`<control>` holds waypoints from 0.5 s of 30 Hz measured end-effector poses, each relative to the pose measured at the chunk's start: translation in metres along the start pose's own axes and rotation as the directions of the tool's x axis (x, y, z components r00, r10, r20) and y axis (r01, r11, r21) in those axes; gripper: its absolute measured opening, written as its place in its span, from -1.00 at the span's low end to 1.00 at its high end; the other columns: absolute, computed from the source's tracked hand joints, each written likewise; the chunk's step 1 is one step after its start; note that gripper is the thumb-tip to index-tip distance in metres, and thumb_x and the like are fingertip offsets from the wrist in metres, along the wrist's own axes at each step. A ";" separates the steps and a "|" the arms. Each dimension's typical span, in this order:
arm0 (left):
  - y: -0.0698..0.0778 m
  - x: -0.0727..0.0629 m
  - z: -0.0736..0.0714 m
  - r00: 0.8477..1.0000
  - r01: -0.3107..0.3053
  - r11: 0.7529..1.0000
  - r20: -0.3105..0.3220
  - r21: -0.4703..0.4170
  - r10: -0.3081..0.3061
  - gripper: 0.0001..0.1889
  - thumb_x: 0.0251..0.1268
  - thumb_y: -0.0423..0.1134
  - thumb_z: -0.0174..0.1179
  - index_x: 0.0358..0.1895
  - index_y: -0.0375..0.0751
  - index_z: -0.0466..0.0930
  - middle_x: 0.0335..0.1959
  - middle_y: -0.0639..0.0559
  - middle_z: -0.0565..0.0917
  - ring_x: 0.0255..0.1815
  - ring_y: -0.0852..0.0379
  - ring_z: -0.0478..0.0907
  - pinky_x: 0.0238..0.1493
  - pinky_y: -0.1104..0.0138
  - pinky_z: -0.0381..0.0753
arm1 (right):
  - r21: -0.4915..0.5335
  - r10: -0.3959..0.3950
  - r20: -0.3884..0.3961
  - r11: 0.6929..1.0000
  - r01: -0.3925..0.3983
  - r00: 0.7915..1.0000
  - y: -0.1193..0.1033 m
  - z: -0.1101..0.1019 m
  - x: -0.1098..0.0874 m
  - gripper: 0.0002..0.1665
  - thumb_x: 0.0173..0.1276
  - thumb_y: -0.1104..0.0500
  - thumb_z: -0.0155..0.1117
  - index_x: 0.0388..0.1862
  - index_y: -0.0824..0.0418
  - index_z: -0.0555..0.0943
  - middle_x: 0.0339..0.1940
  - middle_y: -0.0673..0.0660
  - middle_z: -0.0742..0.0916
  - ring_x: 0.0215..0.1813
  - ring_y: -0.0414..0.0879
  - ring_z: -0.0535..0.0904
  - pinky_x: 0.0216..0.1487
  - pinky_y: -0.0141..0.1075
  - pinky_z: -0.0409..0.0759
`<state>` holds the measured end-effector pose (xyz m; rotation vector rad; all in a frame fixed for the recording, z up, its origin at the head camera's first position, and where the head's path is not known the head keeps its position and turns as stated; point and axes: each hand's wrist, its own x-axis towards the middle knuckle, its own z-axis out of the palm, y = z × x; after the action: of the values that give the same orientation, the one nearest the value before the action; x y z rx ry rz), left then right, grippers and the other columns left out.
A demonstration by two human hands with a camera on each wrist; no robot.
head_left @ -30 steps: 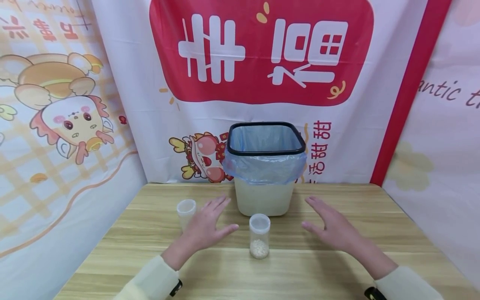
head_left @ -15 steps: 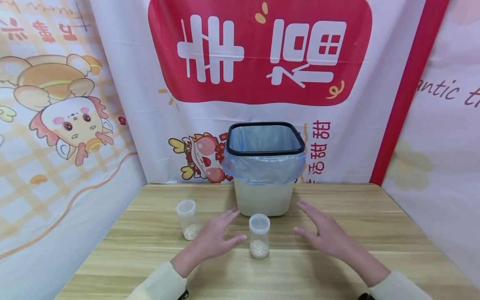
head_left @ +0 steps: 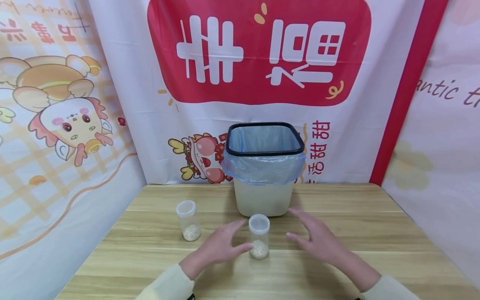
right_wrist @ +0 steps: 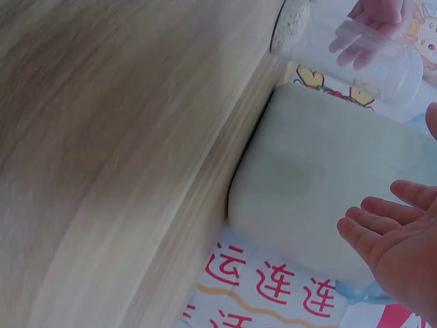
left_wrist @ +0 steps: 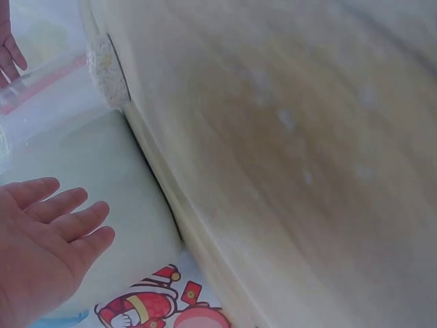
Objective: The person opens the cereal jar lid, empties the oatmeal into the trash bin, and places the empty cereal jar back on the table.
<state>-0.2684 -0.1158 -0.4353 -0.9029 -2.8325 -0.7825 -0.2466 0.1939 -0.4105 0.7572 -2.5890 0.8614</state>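
Finding the left hand (head_left: 219, 246) and right hand (head_left: 324, 241) with fingers extended, to either side of a clear jar (head_left: 259, 233) on the bench (head_left: 108, 262). Noted left thumb overlapping the jar in the head view; cannot tell whether touching. Noted right hand apart from it. Recorded the jar upright before a bin (head_left: 264, 200), with white grains (head_left: 259, 250) at the bottom. Located a second jar (head_left: 188, 221), upright, near the left hand's outer side.

plain cream long sleeves (head_left: 168, 285), a small dark patch (head_left: 191, 297) beside each, bare fingers (left_wrist: 80, 223)
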 end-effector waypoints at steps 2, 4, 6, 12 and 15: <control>0.000 0.002 0.002 1.000 -0.014 1.000 0.004 -0.024 0.014 -0.09 0.22 0.35 0.11 0.43 -0.29 0.25 0.38 -0.19 0.37 0.36 -0.11 0.33 0.32 0.03 0.32 | 0.003 -0.008 -0.007 1.000 0.008 1.000 -0.002 0.003 0.000 -0.16 0.31 -0.18 0.29 0.42 0.24 0.33 0.37 0.25 0.46 0.35 0.17 0.38 0.30 0.08 0.34; 0.000 0.003 0.005 1.000 -0.024 0.999 0.007 -0.047 0.024 -0.08 0.21 0.35 0.12 0.42 -0.31 0.26 0.36 -0.20 0.39 0.35 -0.11 0.34 0.31 0.03 0.33 | 0.009 -0.013 -0.012 1.000 0.013 1.000 -0.004 0.006 0.000 -0.17 0.30 -0.15 0.32 0.41 0.24 0.35 0.36 0.23 0.47 0.34 0.16 0.39 0.30 0.07 0.35; -0.001 0.005 0.007 1.000 -0.028 0.997 0.011 -0.070 0.029 -0.09 0.21 0.35 0.14 0.42 -0.31 0.27 0.35 -0.20 0.40 0.33 -0.11 0.36 0.30 0.02 0.35 | 0.012 -0.023 -0.016 1.000 0.023 1.000 -0.006 0.009 0.000 -0.19 0.29 -0.11 0.35 0.40 0.25 0.36 0.35 0.21 0.49 0.33 0.14 0.41 0.30 0.05 0.36; -0.001 0.009 0.012 1.000 -0.014 0.991 0.024 -0.133 0.017 -0.10 0.15 0.35 0.19 0.39 -0.26 0.32 0.32 -0.14 0.45 0.28 -0.09 0.43 0.25 0.03 0.42 | 0.047 -0.048 -0.028 0.998 0.049 0.998 -0.013 0.020 0.002 -0.24 0.28 -0.04 0.38 0.36 0.27 0.41 0.30 0.20 0.54 0.29 0.13 0.45 0.27 0.05 0.40; 0.000 0.011 0.013 0.999 -0.019 0.984 0.030 -0.176 0.024 -0.17 0.14 0.29 0.26 0.36 -0.21 0.38 0.28 -0.09 0.50 0.22 -0.08 0.48 0.21 0.05 0.46 | 0.083 -0.051 -0.029 0.995 0.053 0.998 -0.017 0.025 0.004 -0.27 0.29 -0.04 0.36 0.35 0.27 0.42 0.30 0.19 0.54 0.29 0.13 0.45 0.26 0.06 0.41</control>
<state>-0.2761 -0.1040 -0.4443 -0.9745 -2.8102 -1.0374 -0.2433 0.1657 -0.4200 0.8263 -2.5115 0.9628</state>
